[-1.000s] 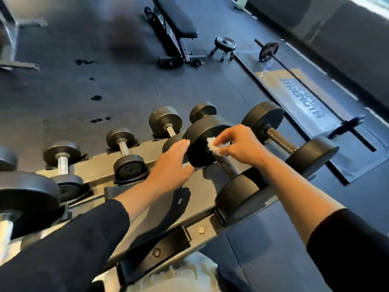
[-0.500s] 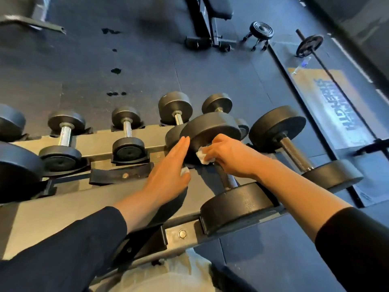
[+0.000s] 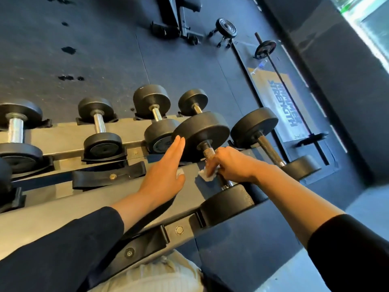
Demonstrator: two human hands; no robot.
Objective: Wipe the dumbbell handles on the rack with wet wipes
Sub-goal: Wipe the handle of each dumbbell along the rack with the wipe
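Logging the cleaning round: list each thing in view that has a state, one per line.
Left hand: fingers straight, tips against the dumbbell's far head, a bit of white tucked at the thumb.
Right hand: curled round the handle, pressing the wet wipe to it.
Wet wipe: crumpled, on the handle's near part.
Dumbbell: resting on the rack.
Neighbouring dumbbell: racked, untouched.
Barbell: lying on the floor.

Dark rubber floor (image 3: 101, 60) with a few black spots. At far top, a black bench (image 3: 181, 15) beside a small plate stand (image 3: 225, 30). To the right, a barbell (image 3: 280, 81) across a lifting platform (image 3: 282, 106) with blue lettering. Dark wall (image 3: 341, 85) beyond; bright window (image 3: 372, 26) at top right.
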